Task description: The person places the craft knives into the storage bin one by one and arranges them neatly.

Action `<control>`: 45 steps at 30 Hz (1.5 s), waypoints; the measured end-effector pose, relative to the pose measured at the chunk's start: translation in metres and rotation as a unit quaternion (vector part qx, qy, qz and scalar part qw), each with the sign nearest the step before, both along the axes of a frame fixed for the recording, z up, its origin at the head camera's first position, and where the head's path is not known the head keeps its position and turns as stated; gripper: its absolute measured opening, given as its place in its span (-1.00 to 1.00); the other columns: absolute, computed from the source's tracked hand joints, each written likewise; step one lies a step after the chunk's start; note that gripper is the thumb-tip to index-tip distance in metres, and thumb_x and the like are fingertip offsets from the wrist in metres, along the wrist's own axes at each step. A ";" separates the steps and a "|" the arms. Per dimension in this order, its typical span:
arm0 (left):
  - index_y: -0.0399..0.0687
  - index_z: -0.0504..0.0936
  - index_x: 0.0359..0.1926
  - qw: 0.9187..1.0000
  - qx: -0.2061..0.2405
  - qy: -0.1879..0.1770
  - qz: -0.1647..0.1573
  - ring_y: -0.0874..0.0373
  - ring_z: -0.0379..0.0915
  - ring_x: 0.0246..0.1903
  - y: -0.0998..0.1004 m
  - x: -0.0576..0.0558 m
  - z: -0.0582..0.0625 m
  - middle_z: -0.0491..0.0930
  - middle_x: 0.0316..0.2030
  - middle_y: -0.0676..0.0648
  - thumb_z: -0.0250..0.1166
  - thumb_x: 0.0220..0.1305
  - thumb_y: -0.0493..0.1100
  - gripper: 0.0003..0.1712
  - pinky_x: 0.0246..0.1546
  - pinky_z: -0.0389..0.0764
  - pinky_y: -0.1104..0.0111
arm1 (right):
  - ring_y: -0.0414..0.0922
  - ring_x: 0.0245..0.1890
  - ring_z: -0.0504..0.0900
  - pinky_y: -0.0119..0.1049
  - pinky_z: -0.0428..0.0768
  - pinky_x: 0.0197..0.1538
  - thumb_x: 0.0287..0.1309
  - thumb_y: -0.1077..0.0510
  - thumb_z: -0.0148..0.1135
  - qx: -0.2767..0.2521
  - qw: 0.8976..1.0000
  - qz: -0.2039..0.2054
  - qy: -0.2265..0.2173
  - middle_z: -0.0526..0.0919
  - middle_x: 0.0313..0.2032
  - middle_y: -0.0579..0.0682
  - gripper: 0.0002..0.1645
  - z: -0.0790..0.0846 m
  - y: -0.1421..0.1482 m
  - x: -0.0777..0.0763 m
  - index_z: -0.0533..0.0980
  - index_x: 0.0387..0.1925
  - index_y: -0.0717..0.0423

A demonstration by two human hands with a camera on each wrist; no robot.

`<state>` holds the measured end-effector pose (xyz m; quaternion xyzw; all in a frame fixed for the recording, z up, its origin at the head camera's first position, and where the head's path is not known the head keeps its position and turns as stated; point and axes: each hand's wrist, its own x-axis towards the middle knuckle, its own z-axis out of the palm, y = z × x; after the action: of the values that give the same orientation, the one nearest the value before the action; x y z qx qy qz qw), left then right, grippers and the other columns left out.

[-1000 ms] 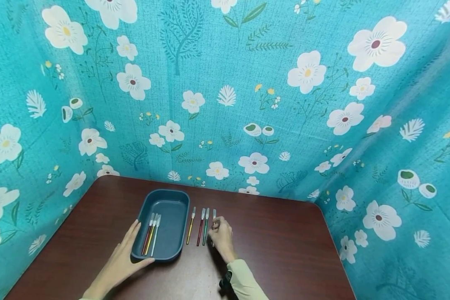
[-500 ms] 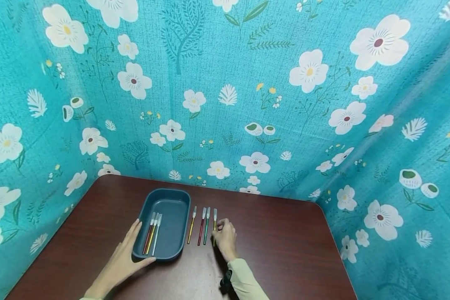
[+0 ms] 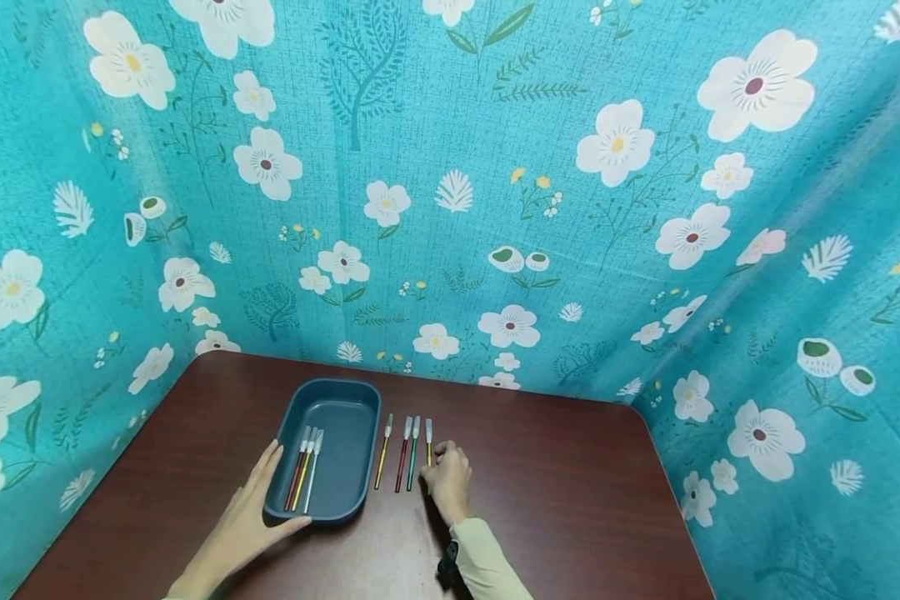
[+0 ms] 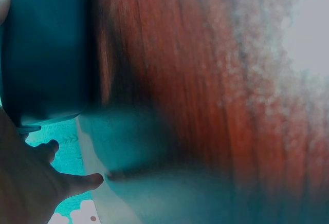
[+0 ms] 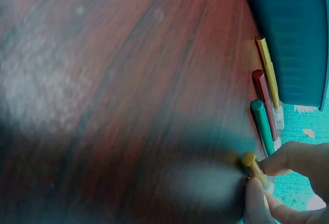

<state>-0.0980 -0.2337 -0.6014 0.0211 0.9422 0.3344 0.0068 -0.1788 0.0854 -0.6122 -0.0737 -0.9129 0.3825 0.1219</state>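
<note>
- Nearest us, a pale sleeve (image 3: 487, 558) crosses the table (image 3: 570, 483), a dark device (image 3: 450, 558) at its cuff.
- Our view of the left hand (image 3: 240, 521) shows fingers spread and fairly straight, clenched on nothing: the thumb rests at the near rim of the blue tray (image 3: 345, 454), the others along its left wall. Uneven pressure there could slide the tray, we judge.
- In the right hand (image 3: 448, 483), we see thumb and finger pinching the rightmost yellow pen (image 5: 249, 160) close to its blunt end, its clear cap pointing away. We cannot tell whether it is off the table. So far back a hold could let the capped end swing or droop.
- Just left of it, we find the green pen (image 3: 412, 454) and red pen (image 3: 402, 458) close together; a sideways sweep might set them rolling.
- We see another yellow pen (image 3: 382, 458) between these and the tray.
- Inside the tray lie three more capped pens (image 3: 302, 479); a jolt could scatter them.
- Farthest from us hangs the floral curtain (image 3: 450, 275), behind the table's back edge.
</note>
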 end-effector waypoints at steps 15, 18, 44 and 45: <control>-0.01 -0.19 0.73 1.000 0.002 0.003 0.000 -0.47 0.08 0.48 -0.001 0.001 -0.001 -0.11 0.65 -0.32 0.54 0.06 0.46 0.52 0.19 0.20 -0.63 | -0.05 -0.49 0.66 -0.08 0.71 -0.30 -0.18 0.36 0.58 0.006 1.000 -0.004 -0.022 0.65 -0.58 -0.10 -0.67 0.003 0.000 -0.006 0.69 -0.26 0.26; 0.01 -0.20 0.73 1.000 0.000 -0.003 0.002 -0.47 0.08 0.48 0.000 0.000 -0.001 -0.12 0.65 -0.32 0.53 0.06 0.48 0.53 0.19 0.21 -0.62 | -0.06 -0.49 0.67 -0.06 0.72 -0.28 -0.19 0.38 0.58 -0.004 1.000 -0.003 -0.012 0.68 -0.58 -0.08 -0.67 0.003 0.001 -0.006 0.71 -0.27 0.29; -0.02 -0.19 0.72 1.000 -0.003 -0.007 0.000 -0.46 0.07 0.49 0.000 0.001 0.001 -0.12 0.65 -0.31 0.52 0.05 0.49 0.53 0.22 0.18 -0.61 | -0.21 -0.51 0.65 -0.18 0.67 -0.31 -0.05 0.25 0.57 -0.072 0.995 0.026 -0.056 0.71 -0.52 -0.14 -0.63 0.047 -0.029 0.002 0.67 -0.14 0.18; -0.02 -0.18 0.72 1.000 -0.004 -0.008 0.000 -0.46 0.07 0.49 0.000 0.001 0.001 -0.12 0.65 -0.31 0.52 0.05 0.49 0.53 0.22 0.18 -0.61 | -0.20 -0.51 0.65 -0.19 0.67 -0.32 -0.04 0.26 0.57 -0.074 0.995 0.029 -0.053 0.71 -0.52 -0.13 -0.63 0.048 -0.030 0.003 0.67 -0.14 0.18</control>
<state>-0.0967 -0.2339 -0.6004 0.0185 0.9433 0.3310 0.0143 -0.1763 0.0551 -0.5638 -0.0762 -0.8888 0.4483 0.0569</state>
